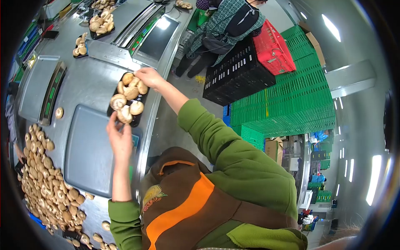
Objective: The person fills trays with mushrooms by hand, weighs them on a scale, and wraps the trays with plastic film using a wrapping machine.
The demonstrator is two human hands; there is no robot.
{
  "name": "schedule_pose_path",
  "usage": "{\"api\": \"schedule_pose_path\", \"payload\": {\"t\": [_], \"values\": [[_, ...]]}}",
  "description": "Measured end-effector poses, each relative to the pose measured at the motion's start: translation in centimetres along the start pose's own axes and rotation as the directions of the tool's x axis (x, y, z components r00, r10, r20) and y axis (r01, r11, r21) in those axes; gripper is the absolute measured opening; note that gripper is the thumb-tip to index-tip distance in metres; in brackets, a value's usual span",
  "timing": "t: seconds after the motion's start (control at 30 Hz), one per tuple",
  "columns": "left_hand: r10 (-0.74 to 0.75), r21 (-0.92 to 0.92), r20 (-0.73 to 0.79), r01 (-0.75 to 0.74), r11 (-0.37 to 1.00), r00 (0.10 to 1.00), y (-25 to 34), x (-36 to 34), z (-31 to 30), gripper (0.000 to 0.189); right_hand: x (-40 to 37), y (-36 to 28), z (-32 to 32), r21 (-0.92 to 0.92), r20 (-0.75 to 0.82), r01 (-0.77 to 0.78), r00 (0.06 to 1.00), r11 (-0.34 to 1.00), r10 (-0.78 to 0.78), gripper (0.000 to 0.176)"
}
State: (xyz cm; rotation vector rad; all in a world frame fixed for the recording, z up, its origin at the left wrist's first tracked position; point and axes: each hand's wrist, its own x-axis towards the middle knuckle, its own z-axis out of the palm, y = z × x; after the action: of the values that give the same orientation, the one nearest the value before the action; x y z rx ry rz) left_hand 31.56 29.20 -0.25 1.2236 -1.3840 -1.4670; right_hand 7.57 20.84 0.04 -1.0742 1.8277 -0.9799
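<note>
The black tray (136, 119) sits between the hands, right hand (150, 78) pinching one end, left hand (120, 141) at the nearest mushrooms (124, 114), its grip hard to tell; arranging seems underway, the next move needing a level hold.

Here's the lone head-worn camera, looking forward and down, left hand (121, 142) and right hand (150, 77) close below, steel desk (93, 71) bowed by the wide lens.

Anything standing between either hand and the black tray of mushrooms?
Nothing visible: the right hand is at the upper end of the black tray in view, the left hand at its lower end, with no object between.
</note>
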Motion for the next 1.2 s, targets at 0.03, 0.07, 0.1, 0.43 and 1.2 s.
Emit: {"api": "schedule_pose_path", "payload": {"t": [0.03, 0.07, 0.1, 0.43, 1.2], "values": [[-0.04, -0.049, 0.036, 0.042, 0.998, 0.999, -0.6, 0.7, 1.6, 0.055, 0.8, 1.3, -1.0, -0.046, -0.038, -0.039, 0.999, 0.998, 0.037, 0.036], [-0.067, -0.099, 0.052, 0.072, 0.992, 0.996, -2.1, 1.5, 3.2, 0.056, 1.8, 3.4, -1.7, -0.046, -0.045, -0.047, 0.998, 0.998, 0.045, 0.036], [-0.107, -0.073, 0.043, 0.11, 0.991, 0.993, -2.2, 1.9, 4.4, 0.057, 3.0, 5.8, -1.9, -0.083, -0.062, -0.063, 0.996, 0.995, 0.058, 0.035], [-0.126, 0.245, 0.101, 0.098, 0.965, 0.987, -9.6, 5.3, 9.6, 0.068, 5.6, 15.2, -1.0, -0.352, -0.163, 0.01, 0.984, 0.936, -0.072, 0.04], [-0.342, -0.035, -0.498, 0.375, 0.926, 0.797, -6.7, -34.6, -25.9, 0.036, -28.9, -9.2, 42.2, 0.103, 0.924, -0.047, 0.373, 0.994, -0.078, 0.033]]}}
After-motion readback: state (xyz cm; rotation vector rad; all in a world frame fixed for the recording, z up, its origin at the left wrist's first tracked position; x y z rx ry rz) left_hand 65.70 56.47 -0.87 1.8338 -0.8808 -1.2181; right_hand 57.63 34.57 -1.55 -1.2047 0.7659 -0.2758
